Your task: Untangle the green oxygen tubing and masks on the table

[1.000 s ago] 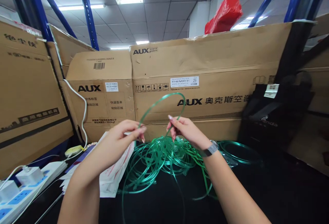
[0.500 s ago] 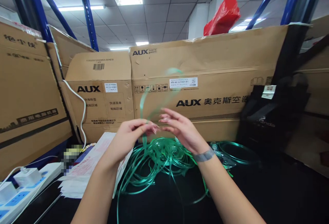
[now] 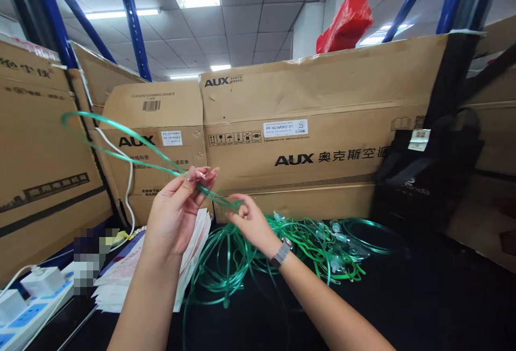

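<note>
My left hand (image 3: 177, 208), raised in front of the cartons, pinches a clear green tube (image 3: 133, 136). The tube loops out to the left from my fingers and runs down to the right. My right hand (image 3: 252, 222), lower and to the right, is closed around the same tube a short way along. Below both hands a tangled pile of green tubing (image 3: 223, 276) lies on the black table. Beside the pile are green elastic straps (image 3: 310, 238) and clear plastic fittings (image 3: 336, 262), jumbled together.
White paper sheets (image 3: 121, 286) are stacked at the left, near a power strip (image 3: 28, 319) with plugs in it. Large cardboard cartons (image 3: 330, 104) wall off the back. A black bag (image 3: 419, 190) hangs at the right, and a coil of green tubing (image 3: 374, 249) lies before it.
My left hand has moved left and up, and the tube's loop now points left instead of upward. My right hand has gone down and left and closed on the tube.
</note>
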### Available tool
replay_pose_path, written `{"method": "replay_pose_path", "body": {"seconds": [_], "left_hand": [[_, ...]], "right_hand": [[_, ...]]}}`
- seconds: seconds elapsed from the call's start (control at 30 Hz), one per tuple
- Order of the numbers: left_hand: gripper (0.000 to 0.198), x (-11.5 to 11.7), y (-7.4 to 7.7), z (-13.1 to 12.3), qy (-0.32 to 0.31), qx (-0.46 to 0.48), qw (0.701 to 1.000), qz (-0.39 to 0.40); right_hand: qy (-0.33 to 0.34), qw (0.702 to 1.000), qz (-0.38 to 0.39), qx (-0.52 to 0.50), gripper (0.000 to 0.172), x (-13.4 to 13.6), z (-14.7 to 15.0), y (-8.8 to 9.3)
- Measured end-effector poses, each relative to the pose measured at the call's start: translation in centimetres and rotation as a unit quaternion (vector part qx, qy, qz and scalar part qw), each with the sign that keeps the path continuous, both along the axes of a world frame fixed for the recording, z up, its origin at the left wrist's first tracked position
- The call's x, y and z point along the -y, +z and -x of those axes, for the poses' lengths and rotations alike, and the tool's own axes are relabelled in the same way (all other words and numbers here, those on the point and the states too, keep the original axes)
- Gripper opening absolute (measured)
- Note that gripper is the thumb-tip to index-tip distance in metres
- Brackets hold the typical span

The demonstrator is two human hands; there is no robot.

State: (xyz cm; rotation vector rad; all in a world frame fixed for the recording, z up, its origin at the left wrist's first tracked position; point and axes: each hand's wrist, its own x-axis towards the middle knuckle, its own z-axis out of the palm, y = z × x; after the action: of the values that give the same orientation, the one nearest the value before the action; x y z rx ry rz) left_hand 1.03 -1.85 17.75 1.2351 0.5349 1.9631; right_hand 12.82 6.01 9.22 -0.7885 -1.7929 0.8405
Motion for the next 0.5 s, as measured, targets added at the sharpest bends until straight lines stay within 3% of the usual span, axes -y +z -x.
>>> {"method": "replay_pose_path", "body": {"seconds": [0.1,0.2,0.3,0.4,0.5], "left_hand": [[0.006,0.8,0.4,0.3,0.008,0.007,1.000,-0.023],[0.009,1.6,0.8,0.6,0.025,0.008,0.999,-0.046],[0.015,2.6,1.3,0.8,0.056,0.020,0.997,-0.058],[0.020,3.7,1.9,1.3,0.102,0.024,0.992,-0.076],[0.024,4.5,1.9,2.9,0.195,-0.035,0.977,-0.076]], "right_hand": [[-0.075,0.997,-0.022,-0.021,0.049,-0.8,-1.1,0.4],[-0.111,0.994,-0.023,-0.005,0.045,-1.9,-2.2,0.3],[-0.113,0.993,0.010,0.029,0.034,-3.4,-3.1,-0.3],[-0.095,0.993,0.043,0.058,0.038,-4.8,-3.7,-0.8],[-0.080,0.993,0.056,0.070,0.037,-5.6,-4.0,-1.3]]}}
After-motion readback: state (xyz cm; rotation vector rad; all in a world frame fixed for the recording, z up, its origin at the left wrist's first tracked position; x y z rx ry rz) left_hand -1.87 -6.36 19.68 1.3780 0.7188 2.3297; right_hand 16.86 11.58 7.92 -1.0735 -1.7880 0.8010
